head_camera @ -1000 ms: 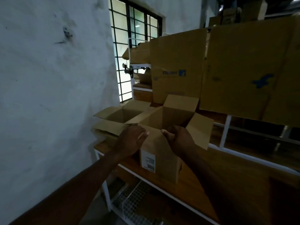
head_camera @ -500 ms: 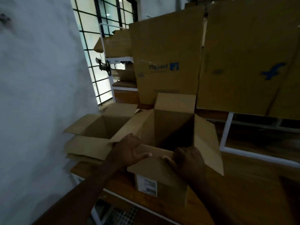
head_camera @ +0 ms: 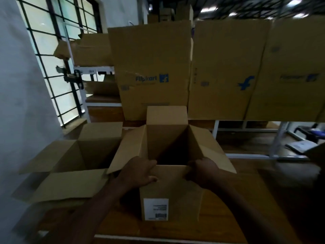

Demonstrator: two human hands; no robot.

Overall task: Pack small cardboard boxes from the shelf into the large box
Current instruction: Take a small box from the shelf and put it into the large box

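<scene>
An open cardboard box (head_camera: 169,192) with a white label on its near side stands on the wooden shelf (head_camera: 237,208) in front of me, all flaps spread. Its inside looks dark and I see nothing in it. My left hand (head_camera: 139,170) grips the near rim at its left corner. My right hand (head_camera: 202,169) grips the same rim at its right corner. A second open cardboard box (head_camera: 75,166) sits just to the left, touching the first one's left flap.
Tall flat Flipkart cartons (head_camera: 153,71) (head_camera: 226,71) lean upright behind the boxes. A white wall (head_camera: 19,103) and a barred window (head_camera: 58,55) are on the left. A white metal rack frame (head_camera: 216,131) runs behind the shelf, with a paper sheet (head_camera: 297,146) at far right.
The view has moved closer and higher over the labelled box, showing into it. Both hands have stayed on its near rim, now spread wider to the two corners.
</scene>
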